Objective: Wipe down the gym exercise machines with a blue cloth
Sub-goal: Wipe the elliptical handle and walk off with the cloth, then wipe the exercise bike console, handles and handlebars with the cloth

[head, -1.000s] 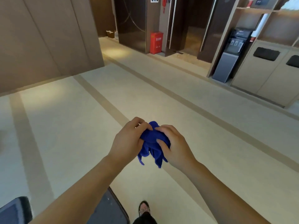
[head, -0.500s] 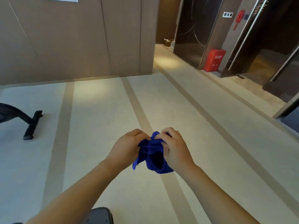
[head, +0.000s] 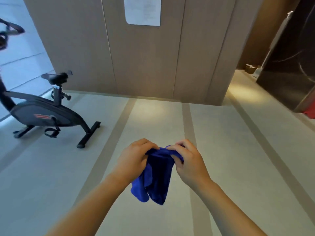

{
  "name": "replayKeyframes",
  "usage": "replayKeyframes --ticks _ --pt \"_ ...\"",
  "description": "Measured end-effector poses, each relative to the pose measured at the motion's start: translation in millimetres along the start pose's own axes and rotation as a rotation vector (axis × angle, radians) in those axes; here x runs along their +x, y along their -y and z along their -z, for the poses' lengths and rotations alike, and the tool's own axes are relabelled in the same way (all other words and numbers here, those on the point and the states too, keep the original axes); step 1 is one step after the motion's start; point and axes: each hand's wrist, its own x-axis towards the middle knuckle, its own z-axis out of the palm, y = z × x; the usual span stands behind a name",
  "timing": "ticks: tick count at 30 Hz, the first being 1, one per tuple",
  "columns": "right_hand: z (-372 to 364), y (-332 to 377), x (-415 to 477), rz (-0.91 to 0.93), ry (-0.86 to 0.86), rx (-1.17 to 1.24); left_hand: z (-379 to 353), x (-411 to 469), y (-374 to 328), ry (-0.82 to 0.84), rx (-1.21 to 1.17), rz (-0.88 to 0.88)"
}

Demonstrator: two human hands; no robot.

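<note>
A blue cloth (head: pixel 156 176) hangs between both hands in front of me, above the floor. My left hand (head: pixel 134 159) grips its upper left edge and my right hand (head: pixel 189 160) pinches its upper right edge, so the cloth droops in folds below them. A black exercise bike (head: pixel 46 113) stands on the floor at the left, well away from my hands, with its saddle up and its handlebars cut off by the frame edge.
A brown panelled wall (head: pixel 144 57) with a white notice (head: pixel 143 11) rises straight ahead. A corridor opens at the right past dark doors (head: pixel 289 65). The pale floor has darker stripes running forward.
My view has swung left: the corridor and red box slid to the right edge, and the whole exercise bike came into sight. The cloth has been pulled open and hangs lower between my hands.
</note>
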Motion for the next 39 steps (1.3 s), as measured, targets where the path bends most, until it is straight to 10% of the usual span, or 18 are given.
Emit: replayKeyframes --ticks 22,39 --pt "-234 -87 455 0.252 0.421 0.230 81 305 290 -0.171 0.238 0.154" --pt "-440 -35 764 0.261 0.314 0.343 175 448 605 -0.144 0.195 0.532"
